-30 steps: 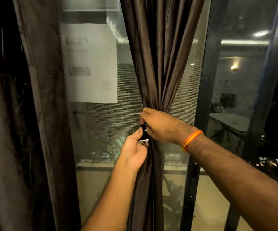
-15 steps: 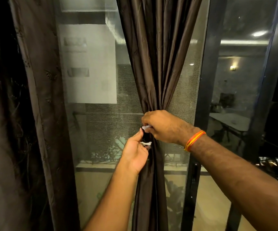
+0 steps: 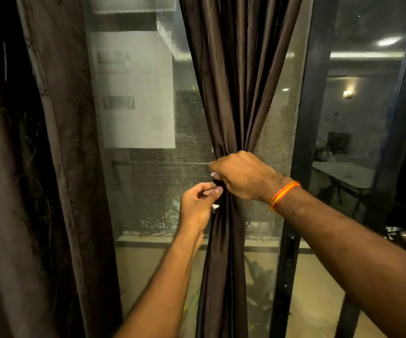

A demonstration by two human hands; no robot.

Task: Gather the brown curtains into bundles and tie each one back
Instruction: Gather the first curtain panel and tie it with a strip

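Note:
A shiny brown curtain (image 3: pixel 238 76) hangs in the middle, gathered into a narrow bundle at hand height. My right hand (image 3: pixel 243 178) wraps around the pinched waist of the bundle from the right. My left hand (image 3: pixel 198 206) sits just below and left of it, fingers curled, pinching a dark tie (image 3: pixel 217 185) with small white ends (image 3: pixel 214 206) against the bundle's left side. Most of the tie is hidden by both hands. A second brown curtain (image 3: pixel 58 142) hangs loose at the left.
Behind the curtains stands a mesh screen door (image 3: pixel 163 181) with a white paper sheet (image 3: pixel 136 91) on it. A black door frame (image 3: pixel 309 132) runs down the right of the bundle. Glass on the right reflects a lit room with a table (image 3: pixel 343 172).
My left hand has shifted slightly left and down, away from the right hand, drawing the tie end with it. My right hand stays around the bundle. The view moved a little.

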